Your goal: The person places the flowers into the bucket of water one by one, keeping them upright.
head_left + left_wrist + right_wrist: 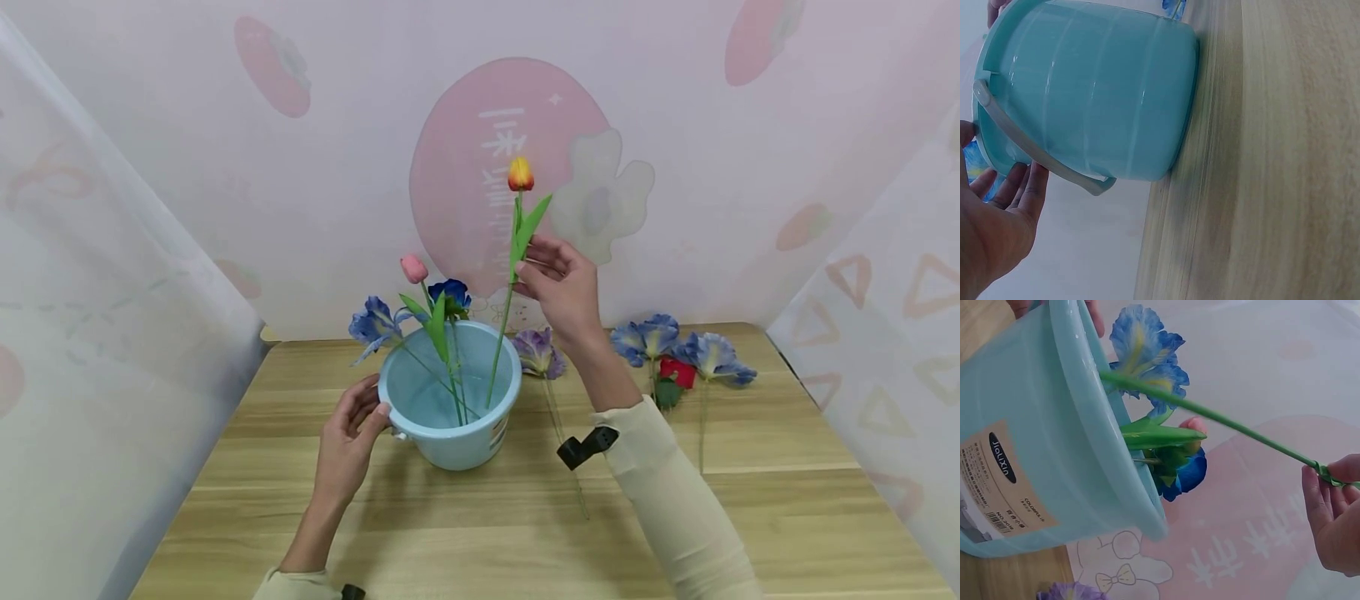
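Observation:
My right hand (564, 292) pinches the green stem of a yellow-and-red tulip (521, 175) near its leaves. The tulip stands upright with a slight tilt, its lower stem inside a light blue bucket (457, 450). With thumb and fingers my left hand (348, 437) holds the bucket's rim on the left, close to the grey handle (1041, 153). Inside the bucket lean a pink tulip (413, 268), a dark blue flower (450, 293) and a light blue iris (375, 323). In the right wrist view the pink bloom is partly hidden behind other flowers.
Right of the bucket, a purple flower (538, 352) lies on the wooden table (480, 550). Farther right lie two blue irises (712, 354) (648, 337) and a red rose (677, 372). A printed cloth wall (360, 167) rises behind the table.

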A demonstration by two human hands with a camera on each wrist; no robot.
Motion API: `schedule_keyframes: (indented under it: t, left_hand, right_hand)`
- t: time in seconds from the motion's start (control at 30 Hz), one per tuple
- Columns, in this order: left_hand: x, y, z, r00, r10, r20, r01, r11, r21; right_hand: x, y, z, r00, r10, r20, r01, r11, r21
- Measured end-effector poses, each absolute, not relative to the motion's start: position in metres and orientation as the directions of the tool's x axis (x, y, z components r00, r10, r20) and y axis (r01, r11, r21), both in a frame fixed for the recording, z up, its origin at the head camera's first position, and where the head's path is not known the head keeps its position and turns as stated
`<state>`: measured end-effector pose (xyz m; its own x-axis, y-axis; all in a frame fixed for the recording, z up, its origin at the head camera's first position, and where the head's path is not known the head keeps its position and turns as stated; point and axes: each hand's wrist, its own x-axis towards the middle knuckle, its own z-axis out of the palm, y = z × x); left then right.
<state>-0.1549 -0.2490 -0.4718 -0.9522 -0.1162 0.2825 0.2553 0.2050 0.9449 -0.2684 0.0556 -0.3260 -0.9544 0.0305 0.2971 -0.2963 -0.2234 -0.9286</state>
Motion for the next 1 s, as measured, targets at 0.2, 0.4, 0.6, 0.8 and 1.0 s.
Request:
schedule_keyframes:
  t: [0.2, 0.4, 0.6, 0.8, 1.0]
  left_hand:
    - [-0.155, -0.249, -0.473, -0.951, -0.113, 0.287, 0.261, 0.202, 0.944]
    - [-0.156, -0.249, -0.473, -0.949, -0.110, 0.294, 0.269, 0.197, 0.943]
    - [-0.156, -0.250, -0.473, -0.949, -0.110, 0.294, 0.270, 0.194, 0.943]
    - [-0.156, -0.249, -0.473, -0.949, -0.108, 0.297, 0.273, 0.194, 0.942]
    - [-0.155, -0.250, -0.473, -0.948, -0.110, 0.297, 0.273, 0.192, 0.943]
  right_hand:
    - [-0.271, 0.049, -0.337, -0.961, 0.005, 0.275, -0.272, -0.164, -0.948]
    - [-0.271, 0.042, -0.357, -0.968, -0.050, 0.245, -0.238, -0.124, -0.963]
    - [-0.268, 0.037, -0.371, -0.972, -0.087, 0.218, -0.214, -0.046, -0.976]
    - [-0.267, 0.031, -0.382, -0.979, -0.094, 0.181, -0.184, 0.026, -0.983]
    - [-0.265, 0.026, -0.387, -0.974, -0.126, 0.189, -0.199, 0.072, -0.977]
